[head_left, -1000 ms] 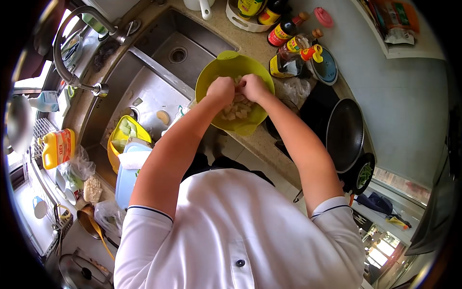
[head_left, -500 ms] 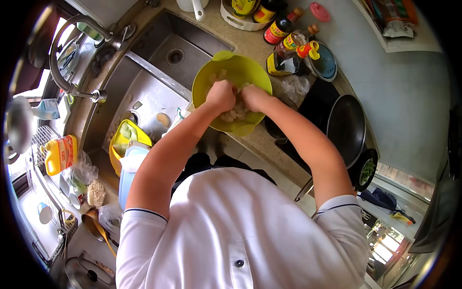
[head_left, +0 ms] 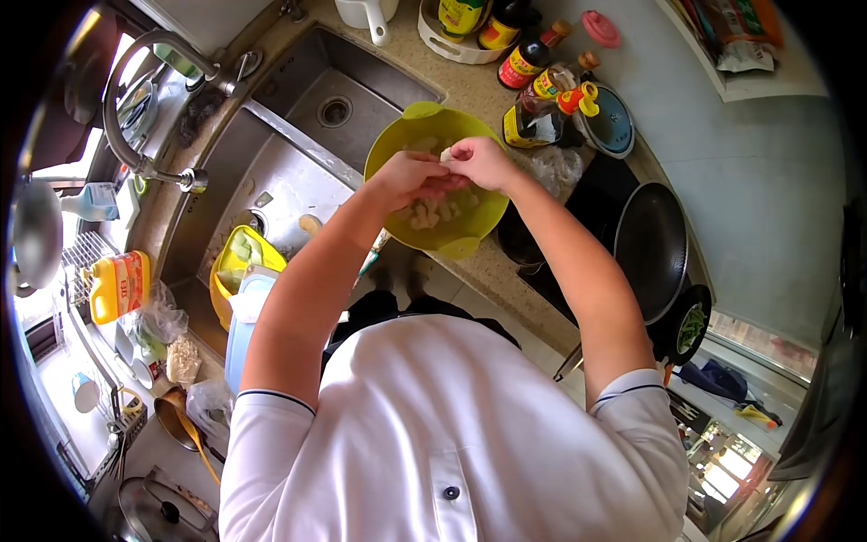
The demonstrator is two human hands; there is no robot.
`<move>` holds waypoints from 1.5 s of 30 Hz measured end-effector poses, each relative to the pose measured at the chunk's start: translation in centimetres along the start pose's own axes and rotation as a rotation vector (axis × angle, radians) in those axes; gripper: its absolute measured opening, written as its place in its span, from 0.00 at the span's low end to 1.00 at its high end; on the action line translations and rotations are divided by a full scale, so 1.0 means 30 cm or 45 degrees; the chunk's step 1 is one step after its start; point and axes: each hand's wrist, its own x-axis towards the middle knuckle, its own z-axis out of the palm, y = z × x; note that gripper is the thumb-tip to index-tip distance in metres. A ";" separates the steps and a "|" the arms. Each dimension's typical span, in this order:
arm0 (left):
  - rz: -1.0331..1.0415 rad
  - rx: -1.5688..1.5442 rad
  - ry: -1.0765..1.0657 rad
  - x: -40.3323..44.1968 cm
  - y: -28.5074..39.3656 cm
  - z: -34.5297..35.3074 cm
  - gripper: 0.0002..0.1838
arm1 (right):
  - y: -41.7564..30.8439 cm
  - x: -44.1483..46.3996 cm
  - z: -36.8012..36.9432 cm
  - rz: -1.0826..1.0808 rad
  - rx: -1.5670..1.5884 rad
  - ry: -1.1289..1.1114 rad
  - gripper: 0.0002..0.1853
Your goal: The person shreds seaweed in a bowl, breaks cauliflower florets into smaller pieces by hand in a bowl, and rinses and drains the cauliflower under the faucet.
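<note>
A yellow-green bowl [head_left: 384, 149] stands at the counter's front edge beside the sink. In it lie several pale, knobbly pieces of what looks like cauliflower [head_left: 432, 213]. Over the bowl, my right hand [head_left: 482, 164] pinches a small white cauliflower piece [head_left: 446, 154] between thumb and fingertips. My left hand [head_left: 414, 178] meets it from the other side, its thumb at the piece and its fingers curled below. Both hands are closed around this piece; part of it is hidden by the fingers.
A double steel sink [head_left: 298, 117] with a faucet [head_left: 149, 167] lies to the left, holding a yellow basket [head_left: 219, 294] of green peelings. Sauce bottles [head_left: 524, 68] stand behind the bowl. At right are a black wok [head_left: 650, 253] and a small pan of green vegetables [head_left: 691, 327].
Both hands have risen from inside the bowl to above it. A white piece now shows between the fingertips, and the left hand's fingers have turned toward the right hand.
</note>
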 end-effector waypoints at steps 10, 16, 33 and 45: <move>0.221 1.332 0.646 0.039 -0.041 -0.037 0.10 | 0.034 -0.052 0.052 -0.081 -1.096 0.308 0.11; 0.251 1.934 0.443 0.018 -0.092 -0.016 0.16 | 0.123 -0.064 0.157 0.019 -1.261 -0.052 0.10; 0.319 1.430 0.495 0.084 -0.095 -0.026 0.13 | 0.117 0.003 0.064 -0.249 -1.085 0.359 0.09; 0.064 1.931 0.506 -0.030 -0.063 0.030 0.12 | 0.021 -0.116 0.138 -0.012 -1.423 -0.254 0.08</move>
